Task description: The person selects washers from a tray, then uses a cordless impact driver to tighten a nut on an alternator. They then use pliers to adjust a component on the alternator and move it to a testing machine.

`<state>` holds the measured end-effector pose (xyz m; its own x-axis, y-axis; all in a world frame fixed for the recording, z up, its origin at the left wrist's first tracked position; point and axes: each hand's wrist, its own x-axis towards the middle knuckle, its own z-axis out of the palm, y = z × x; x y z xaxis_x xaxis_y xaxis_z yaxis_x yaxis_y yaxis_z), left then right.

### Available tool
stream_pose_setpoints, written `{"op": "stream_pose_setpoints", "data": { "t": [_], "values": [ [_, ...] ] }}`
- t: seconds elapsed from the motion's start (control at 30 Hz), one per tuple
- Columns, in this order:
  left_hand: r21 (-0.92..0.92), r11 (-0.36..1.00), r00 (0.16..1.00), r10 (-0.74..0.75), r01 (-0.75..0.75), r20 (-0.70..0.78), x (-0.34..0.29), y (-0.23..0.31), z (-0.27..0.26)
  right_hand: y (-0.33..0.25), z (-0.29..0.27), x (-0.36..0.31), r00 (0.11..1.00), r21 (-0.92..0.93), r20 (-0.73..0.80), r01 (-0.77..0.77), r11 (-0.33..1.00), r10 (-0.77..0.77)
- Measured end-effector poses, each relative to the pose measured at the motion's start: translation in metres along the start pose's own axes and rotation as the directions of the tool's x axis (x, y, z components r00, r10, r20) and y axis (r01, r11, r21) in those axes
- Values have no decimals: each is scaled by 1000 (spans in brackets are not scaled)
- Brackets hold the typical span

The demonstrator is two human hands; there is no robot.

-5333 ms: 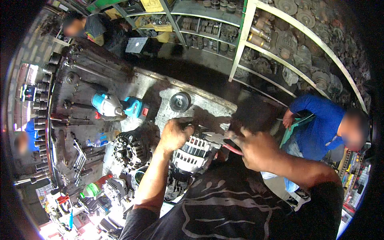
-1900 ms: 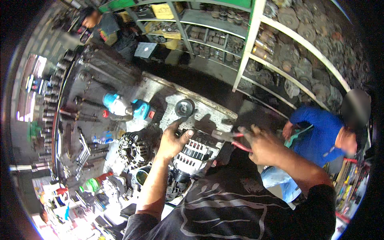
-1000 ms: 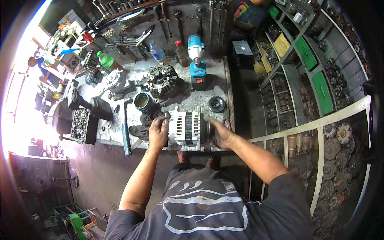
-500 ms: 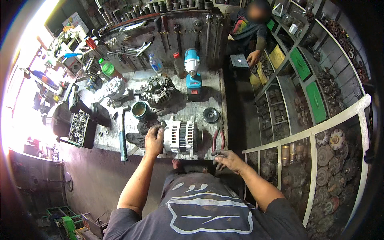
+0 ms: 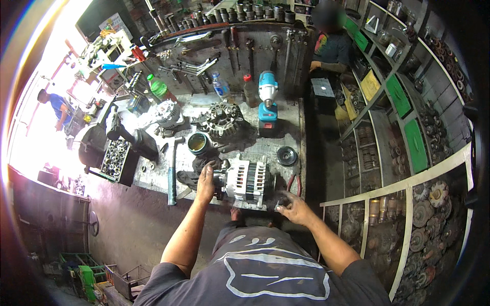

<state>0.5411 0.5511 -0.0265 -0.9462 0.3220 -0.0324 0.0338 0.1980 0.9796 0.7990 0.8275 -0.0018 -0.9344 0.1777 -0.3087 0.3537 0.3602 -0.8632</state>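
A silver alternator (image 5: 246, 179) lies on its side at the bench's front edge. My left hand (image 5: 206, 184) rests against its left end, fingers pointing up along the housing and the thumb side toward it. Just off the alternator's right end, my right hand (image 5: 296, 210) has its fingers drawn together around something small and dark, too small to name. Red-handled pliers (image 5: 298, 184) lie beyond that hand, partly covered by it. A round black pulley (image 5: 287, 156) sits behind them. Dark rags (image 5: 190, 178) are bunched beside my left hand.
A hammer (image 5: 172, 176), an open jar (image 5: 198, 144), a blue impact wrench (image 5: 267, 104), an opened alternator (image 5: 222, 120) and bottles stand farther back. A box of nuts (image 5: 116, 159) sits left near a vise. Parts shelves (image 5: 380, 196) line the right; a co-worker (image 5: 334, 51) is behind.
My right hand has come nearer the alternator's right end, its fingers closing together. The whole view has shifted. The co-worker's arm has drawn back, and a person in blue shows at far left.
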Motion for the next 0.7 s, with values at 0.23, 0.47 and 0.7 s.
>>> {"op": "stream_pose_setpoints", "data": {
  "t": [0.23, 0.47, 0.7],
  "values": [
    [-56, 941, 930, -320, 334, 183, -4, -22, -47, 16, 22, 12, 985, 51, -127, -113, 992, 119],
    [163, 882, 751, -464, 442, 471, 22, -7, -47, -12, 41, 59, 926, 714, -169, -120, 689, 337],
    [163, 834, 631, -512, 527, 583, 42, 19, -43, -51, 49, 95, 824, 912, 51, -269, 311, 564]
  ]
}}
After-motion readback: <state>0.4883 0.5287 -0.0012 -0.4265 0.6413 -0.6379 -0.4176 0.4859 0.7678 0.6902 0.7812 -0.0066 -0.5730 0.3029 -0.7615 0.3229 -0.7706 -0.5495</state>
